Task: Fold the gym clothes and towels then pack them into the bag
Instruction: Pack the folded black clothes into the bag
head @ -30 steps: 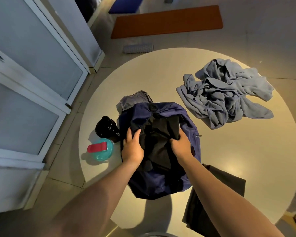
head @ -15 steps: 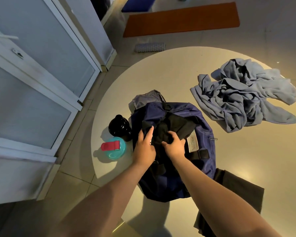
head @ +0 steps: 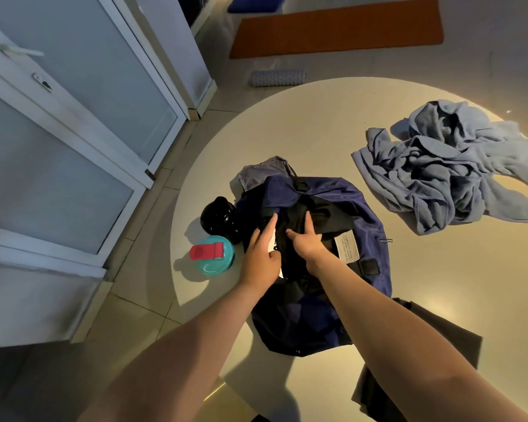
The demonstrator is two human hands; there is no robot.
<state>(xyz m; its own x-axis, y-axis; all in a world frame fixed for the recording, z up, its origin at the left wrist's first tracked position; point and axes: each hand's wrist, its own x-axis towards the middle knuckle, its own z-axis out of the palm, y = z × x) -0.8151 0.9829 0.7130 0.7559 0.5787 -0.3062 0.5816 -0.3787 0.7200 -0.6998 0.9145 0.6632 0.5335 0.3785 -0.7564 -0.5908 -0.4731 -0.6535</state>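
A navy gym bag (head: 366, 214) lies open on the round table (head: 317, 129), with a black garment (head: 329, 214) tucked into its opening. My left hand (head: 261, 254) rests on the bag's left edge, fingers straight. Spread on the black garment in the bag's middle, my right hand (head: 307, 242) presses it down. A crumpled blue-grey towel (head: 448, 169) lies at the back right. Near the front edge a dark grey garment (head: 439, 336) lies partly under my right forearm.
A black bottle (head: 218, 219) and a teal lid with a red flap (head: 212, 254) stand just left of the bag. White glass doors (head: 73, 147) are on the left. An orange mat (head: 336, 25) and a grey roller (head: 276, 77) lie on the floor beyond.
My right hand moved from the bag's right side to the black garment in the middle. A white label inside the bag came into sight. My left hand stayed at the left edge.
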